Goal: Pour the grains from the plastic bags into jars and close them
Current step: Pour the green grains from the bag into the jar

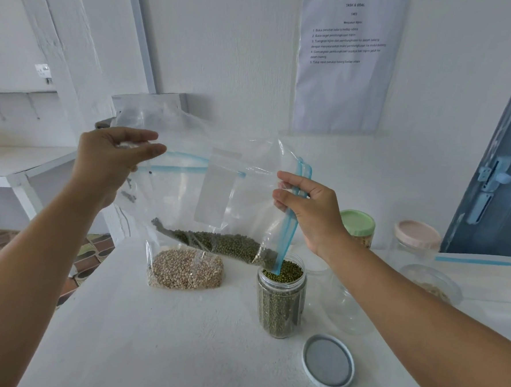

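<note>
Green beans spill from the bag (218, 191), pinched by left hand (113, 157) and right hand (307, 208), into the jar (280, 302).

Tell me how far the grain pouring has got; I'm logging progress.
Done: one jar with a green lid at the back looks filled and closed. In hand: the left hand and right hand tip the zip bag, green beans running into the open jar, nearly full. Left: cap it with the white lid, then empty the bag of pale grains.
</note>
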`<state>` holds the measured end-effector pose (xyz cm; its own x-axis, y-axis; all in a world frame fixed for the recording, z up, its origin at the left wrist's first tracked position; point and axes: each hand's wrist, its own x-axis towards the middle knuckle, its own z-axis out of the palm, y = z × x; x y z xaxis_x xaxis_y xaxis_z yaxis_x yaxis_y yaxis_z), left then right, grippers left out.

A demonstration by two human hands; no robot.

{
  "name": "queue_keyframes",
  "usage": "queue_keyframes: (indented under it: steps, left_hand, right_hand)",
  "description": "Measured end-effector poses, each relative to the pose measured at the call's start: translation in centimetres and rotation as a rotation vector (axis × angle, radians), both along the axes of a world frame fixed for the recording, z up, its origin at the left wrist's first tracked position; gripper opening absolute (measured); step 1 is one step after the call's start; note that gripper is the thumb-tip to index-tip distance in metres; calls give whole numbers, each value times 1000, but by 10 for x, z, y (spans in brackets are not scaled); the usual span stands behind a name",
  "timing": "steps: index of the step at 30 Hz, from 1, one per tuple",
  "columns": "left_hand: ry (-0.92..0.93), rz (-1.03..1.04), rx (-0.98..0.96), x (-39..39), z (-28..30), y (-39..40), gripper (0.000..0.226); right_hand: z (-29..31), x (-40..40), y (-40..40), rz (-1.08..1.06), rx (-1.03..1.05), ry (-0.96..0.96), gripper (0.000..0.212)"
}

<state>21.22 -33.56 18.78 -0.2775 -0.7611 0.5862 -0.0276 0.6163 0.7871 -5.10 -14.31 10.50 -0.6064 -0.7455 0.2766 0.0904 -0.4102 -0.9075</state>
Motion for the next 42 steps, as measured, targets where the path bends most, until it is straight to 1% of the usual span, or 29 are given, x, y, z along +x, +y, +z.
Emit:
queue_keyframes:
  steps: [4,10,14,17,20,24,29,31,35,38,39,40,42]
  left_hand:
    - [37,14,76,8,-15,0,33]
    - [17,49,103,19,-39,10,35]
    - [66,97,175,28,-59,18,36]
    - [110,103,251,37,-84,23,38]
    - [157,91,354,48,-115,24,36]
    - [175,83,466,53,-155,32,41]
    - [195,64,568,53,-193,54,47]
    - [151,61,579,51,-203,65,46]
    - [10,56,604,58,-211,74,34]
    - [-261,166,508,64,-207,77,38]
    - [-314,178,477,63,-200,82,33]
    - [-327,180,444,61,-193,86,29]
    - [-345,138,322,55,-176,95,27]
  right_hand:
    - [1,1,-3,-3,26,62,36]
    - [-1,4,-5,-7,65,168,35]
    - [2,8,-8,-4,97,259,35]
    - [3,10,-12,-8,130,346,34]
    - [4,16,-18,21,130,386,32]
    - [3,23,-27,69,141,429,31]
    - [3,30,-37,103,187,538,29]
    - [4,33,-41,124,204,570,29]
    - [0,35,-42,157,237,591,27]
    - [-1,31,-39,152,240,593,27]
    - [-2,29,-39,150,239,594,26]
    - [-1,28,-38,151,239,594,26]
    - [0,27,-36,154,239,595,27]
